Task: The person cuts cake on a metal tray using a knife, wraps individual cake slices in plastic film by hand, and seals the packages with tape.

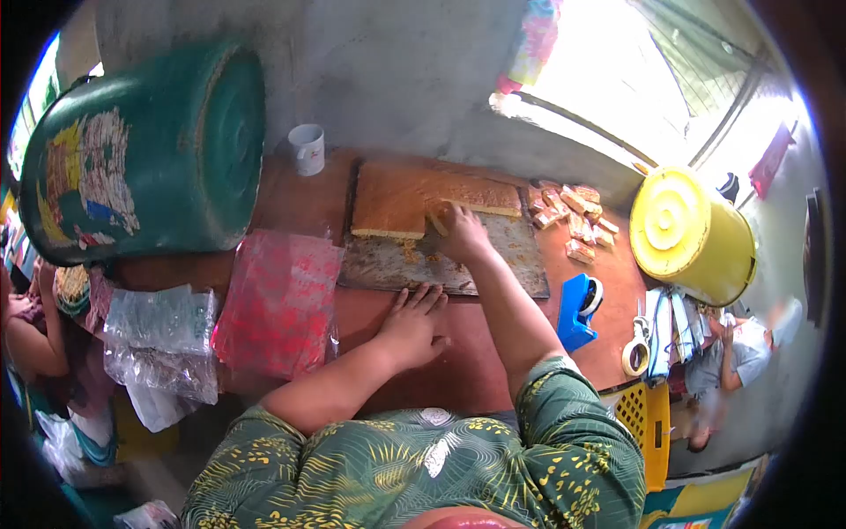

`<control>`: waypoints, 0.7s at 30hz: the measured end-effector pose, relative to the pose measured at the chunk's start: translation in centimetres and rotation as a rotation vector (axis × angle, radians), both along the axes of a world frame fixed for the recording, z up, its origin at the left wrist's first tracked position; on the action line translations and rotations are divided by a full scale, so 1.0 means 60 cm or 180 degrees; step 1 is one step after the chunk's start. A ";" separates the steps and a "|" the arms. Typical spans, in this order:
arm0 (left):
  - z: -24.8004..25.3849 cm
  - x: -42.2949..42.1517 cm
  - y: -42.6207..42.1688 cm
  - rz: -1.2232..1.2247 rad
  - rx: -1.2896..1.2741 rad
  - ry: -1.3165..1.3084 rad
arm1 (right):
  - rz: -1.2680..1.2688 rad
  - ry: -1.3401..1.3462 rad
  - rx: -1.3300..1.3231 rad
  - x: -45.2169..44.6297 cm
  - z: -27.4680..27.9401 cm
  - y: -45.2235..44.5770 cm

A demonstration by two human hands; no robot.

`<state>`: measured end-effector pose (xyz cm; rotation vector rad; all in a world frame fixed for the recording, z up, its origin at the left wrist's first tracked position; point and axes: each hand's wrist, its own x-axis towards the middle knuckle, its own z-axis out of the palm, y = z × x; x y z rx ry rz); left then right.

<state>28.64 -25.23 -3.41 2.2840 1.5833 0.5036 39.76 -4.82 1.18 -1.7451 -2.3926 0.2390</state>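
A sheet of brown-topped sponge cake (388,201) lies on a dark metal tray (370,269), with part of its near side cut away and crumbs on the bare metal. My right hand (464,234) reaches over the tray, its fingers closed on a slice of cake (437,216) at the cut edge. Flat on the table by the tray's near edge rests my left hand (414,328), fingers spread and holding nothing. Several wrapped cake slices (577,212) are piled to the right of the tray.
Plastic bags with red print (278,304) and clear bags (163,339) lie left. A blue tape dispenser (577,313), a tape roll (634,357) and a yellow bucket (705,234) are right. A green drum (150,154) and white mug (307,150) stand behind. Other people are at both sides.
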 end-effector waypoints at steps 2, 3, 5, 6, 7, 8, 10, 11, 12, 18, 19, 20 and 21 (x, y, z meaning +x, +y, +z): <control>-0.005 0.001 0.006 0.0023 0.0072 -0.0058 | -0.0125 0.0117 0.0082 0.004 -0.027 0.029; -0.005 -0.001 0.009 -0.0005 0.0242 -0.0231 | -0.0214 0.0275 0.0100 0.014 -0.028 0.030; -0.004 -0.012 0.008 -0.0056 0.0542 -0.0570 | -0.0380 0.0600 0.0099 0.042 -0.032 0.022; 0.005 -0.023 -0.002 -0.0050 0.0807 -0.0756 | -0.0308 0.1191 0.0290 0.065 -0.024 -0.001; 0.015 -0.040 -0.013 -0.0047 0.1079 -0.0952 | -0.0264 0.1250 0.0553 0.094 -0.017 -0.030; 0.031 -0.059 -0.024 -0.0049 0.1352 -0.1164 | -0.0153 0.1646 0.0592 0.128 -0.002 -0.068; 0.069 -0.123 -0.066 0.0375 0.1296 -0.1017 | -0.0167 0.2156 0.0453 0.198 0.007 -0.138; 0.073 -0.163 -0.087 0.0676 0.1273 -0.0713 | -0.0055 0.2590 0.0307 0.235 -0.015 -0.164; 0.074 -0.202 -0.110 0.0978 0.1231 -0.0403 | 0.0054 0.3023 0.0146 0.273 -0.044 -0.194; 0.019 -0.331 -0.174 0.1517 0.0094 -0.0975 | 0.0809 0.4325 -0.2042 0.235 -0.081 -0.404; 0.005 -0.341 -0.170 0.1491 0.0091 -0.1050 | 0.0805 0.4535 -0.2652 0.211 -0.079 -0.427; -0.001 -0.342 -0.168 0.1471 0.0104 -0.1133 | 0.0962 0.4676 -0.2886 0.194 -0.090 -0.431; 0.012 -0.329 -0.175 0.1442 0.0111 -0.0959 | 0.1131 0.4810 -0.3121 0.187 -0.106 -0.425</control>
